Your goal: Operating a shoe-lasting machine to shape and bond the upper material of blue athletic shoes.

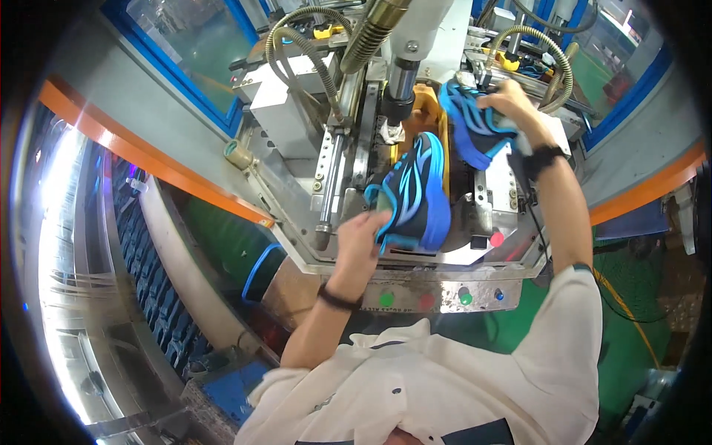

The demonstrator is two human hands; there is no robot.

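Observation:
A black and blue sports shoe (pixel 412 196) lies tilted at the front of the press machine (pixel 512 222), its toe pointing away from me. My left hand (pixel 360 248) grips it at the collar, fingers closed on the edge. Farther back on the right is a second, matching shoe (pixel 475 122). My right hand (pixel 512 104) is closed over its upper end, on the far side of it. Both shoes have bright blue soles and light blue stripes. Between them the machine's vertical ram (pixel 401 89) comes down over an orange-yellow holder (pixel 426 111).
Metal rods and a grey block (pixel 285 122) stand left of the shoes. Flexible hoses (pixel 315 59) arch at the back. On the front panel (pixel 445 295) sit coloured buttons. Orange-edged guards (pixel 163 159) flank the machine, and a conveyor-like line (pixel 81 297) runs at far left.

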